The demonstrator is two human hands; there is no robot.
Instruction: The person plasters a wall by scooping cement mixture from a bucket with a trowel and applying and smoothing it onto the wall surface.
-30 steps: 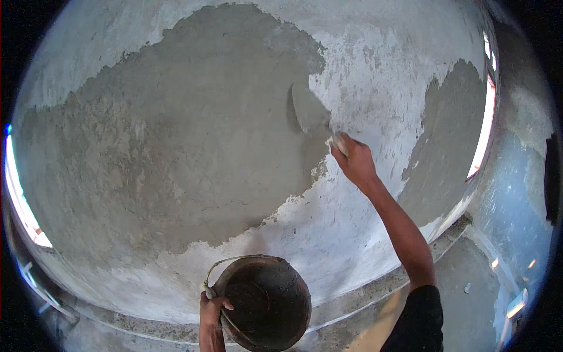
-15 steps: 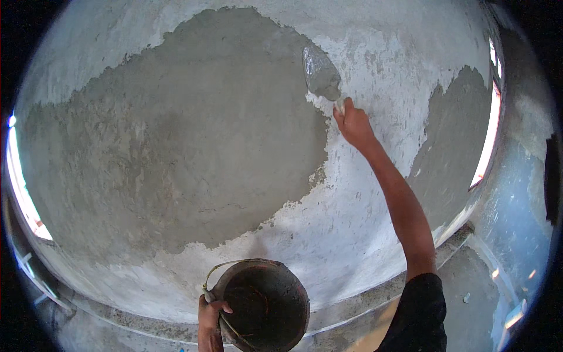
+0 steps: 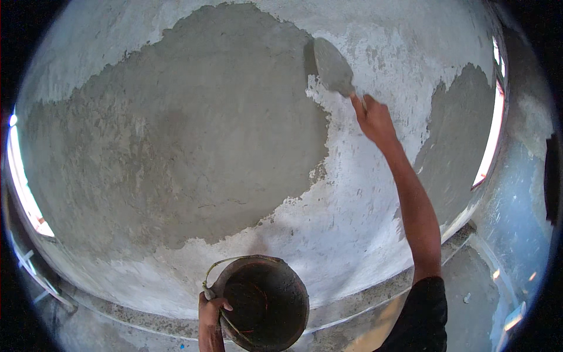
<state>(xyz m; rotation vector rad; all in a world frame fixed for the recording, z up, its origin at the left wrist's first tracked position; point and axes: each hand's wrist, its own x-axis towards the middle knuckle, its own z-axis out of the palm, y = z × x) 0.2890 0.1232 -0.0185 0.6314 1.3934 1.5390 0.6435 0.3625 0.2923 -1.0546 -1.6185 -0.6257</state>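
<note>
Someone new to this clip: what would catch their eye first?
Probably the big, ragged-edged gray patch spreading over the left and middle of the pale wall. Next, the trowel in the right hand, at the patch's upper right edge. Then the dark, round bucket at bottom center, held by the left hand.

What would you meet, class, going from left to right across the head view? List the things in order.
Bright left-hand opening, left hand, dark bucket, trowel, right hand, smaller grey patch on the wall, bright right-hand opening.
</note>
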